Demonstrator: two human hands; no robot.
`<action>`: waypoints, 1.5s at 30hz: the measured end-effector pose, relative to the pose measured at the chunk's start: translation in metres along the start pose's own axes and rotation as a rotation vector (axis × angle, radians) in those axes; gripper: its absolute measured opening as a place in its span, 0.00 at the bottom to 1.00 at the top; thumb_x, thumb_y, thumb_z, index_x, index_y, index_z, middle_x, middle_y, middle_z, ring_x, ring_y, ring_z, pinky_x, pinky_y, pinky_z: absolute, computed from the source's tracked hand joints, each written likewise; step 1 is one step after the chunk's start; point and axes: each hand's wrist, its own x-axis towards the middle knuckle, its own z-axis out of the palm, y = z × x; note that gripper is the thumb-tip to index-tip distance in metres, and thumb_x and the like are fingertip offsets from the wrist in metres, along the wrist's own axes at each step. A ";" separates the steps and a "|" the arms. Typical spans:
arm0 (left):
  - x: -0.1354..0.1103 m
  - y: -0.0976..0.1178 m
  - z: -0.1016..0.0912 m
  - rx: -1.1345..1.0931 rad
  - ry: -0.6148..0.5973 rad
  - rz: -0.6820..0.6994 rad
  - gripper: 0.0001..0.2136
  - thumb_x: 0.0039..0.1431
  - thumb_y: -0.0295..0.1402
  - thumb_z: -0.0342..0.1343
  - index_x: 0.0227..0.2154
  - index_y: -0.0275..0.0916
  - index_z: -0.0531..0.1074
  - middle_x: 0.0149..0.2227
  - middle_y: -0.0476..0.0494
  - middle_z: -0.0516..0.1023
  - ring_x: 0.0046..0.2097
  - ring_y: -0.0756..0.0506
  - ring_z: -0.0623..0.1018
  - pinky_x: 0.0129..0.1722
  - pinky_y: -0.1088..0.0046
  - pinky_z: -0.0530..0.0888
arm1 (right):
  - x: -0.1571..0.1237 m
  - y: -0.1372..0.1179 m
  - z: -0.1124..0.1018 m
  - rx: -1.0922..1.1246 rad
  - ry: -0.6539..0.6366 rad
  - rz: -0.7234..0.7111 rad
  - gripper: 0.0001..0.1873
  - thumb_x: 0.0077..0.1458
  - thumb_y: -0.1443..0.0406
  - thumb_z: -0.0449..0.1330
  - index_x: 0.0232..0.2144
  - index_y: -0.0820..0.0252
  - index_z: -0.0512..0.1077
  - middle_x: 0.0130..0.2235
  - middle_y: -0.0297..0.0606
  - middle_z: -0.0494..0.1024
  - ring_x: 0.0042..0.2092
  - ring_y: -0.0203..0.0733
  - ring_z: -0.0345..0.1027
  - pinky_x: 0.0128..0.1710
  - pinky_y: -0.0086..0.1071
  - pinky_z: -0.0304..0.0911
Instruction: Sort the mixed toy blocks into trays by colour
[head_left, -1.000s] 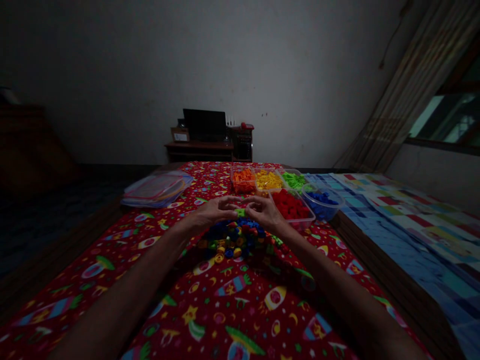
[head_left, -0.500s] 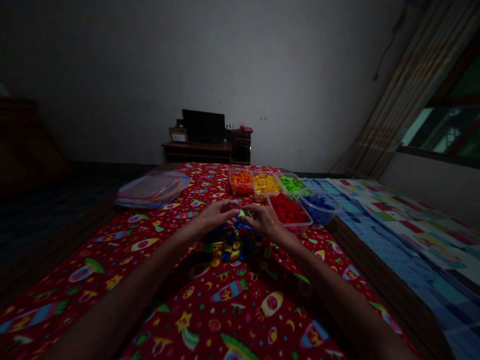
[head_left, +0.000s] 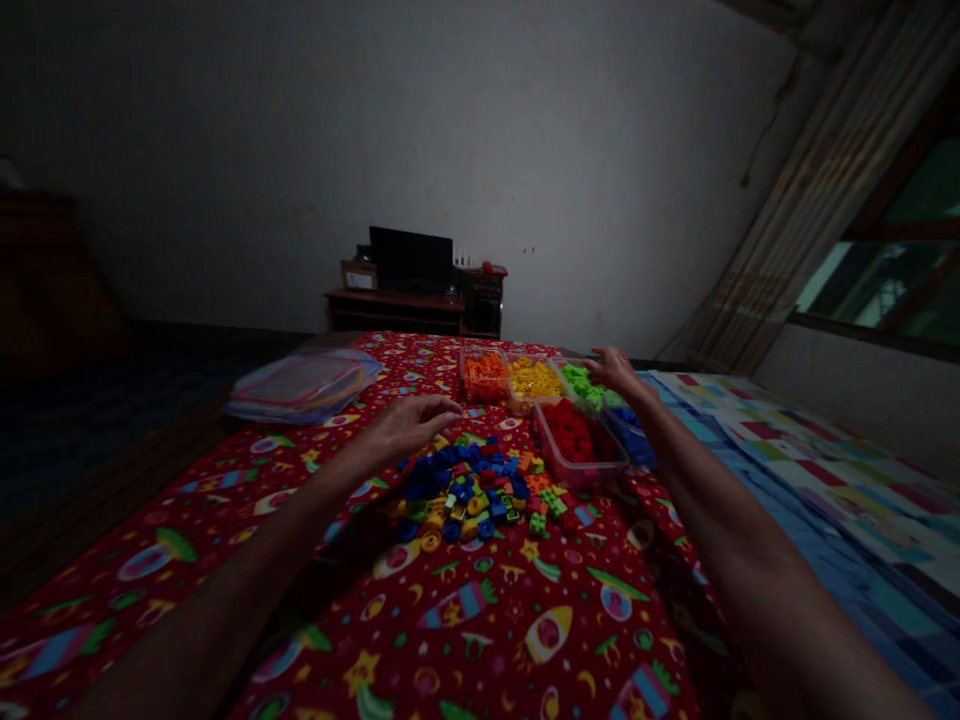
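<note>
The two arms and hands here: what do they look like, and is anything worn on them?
They are a person's, not a machine's. The left hand and right hand are bare, without gloves. The left forearm and right forearm are slim, narrowing toward the wrist; no sleeve, watch, cable or marking shows. It is too dim to rule out a ring.

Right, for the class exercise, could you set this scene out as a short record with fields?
left hand: near the pile, no piece visible in it
right hand: by the green pieces, grip unclear
pile: mixed colours, on red cloth
back tubs: orange, yellow, green
front tubs: red, blue
lids: stacked, left of pile
</note>
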 end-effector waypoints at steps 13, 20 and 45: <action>0.003 -0.037 0.026 0.454 0.044 0.179 0.20 0.56 0.34 0.47 0.52 0.37 0.68 0.53 0.40 0.72 0.54 0.42 0.71 0.55 0.63 0.66 | -0.090 -0.105 0.035 0.324 -0.210 -0.383 0.12 0.53 0.71 0.54 0.38 0.63 0.76 0.32 0.40 0.79 0.31 0.35 0.71 0.30 0.25 0.61; 0.006 -0.062 0.034 0.449 -0.079 0.249 0.20 0.58 0.32 0.46 0.53 0.38 0.67 0.53 0.40 0.73 0.54 0.44 0.70 0.55 0.63 0.66 | -0.100 -0.105 0.044 -0.048 -0.295 -0.436 0.16 0.55 0.73 0.52 0.45 0.63 0.72 0.40 0.46 0.76 0.41 0.41 0.68 0.38 0.30 0.59; 0.006 -0.027 0.012 0.499 -0.018 0.111 0.14 0.54 0.37 0.48 0.36 0.37 0.76 0.34 0.45 0.79 0.35 0.46 0.76 0.36 0.73 0.71 | -0.111 -0.070 0.090 -0.038 -0.078 -0.624 0.10 0.56 0.74 0.49 0.37 0.67 0.69 0.36 0.44 0.72 0.38 0.39 0.64 0.43 0.33 0.59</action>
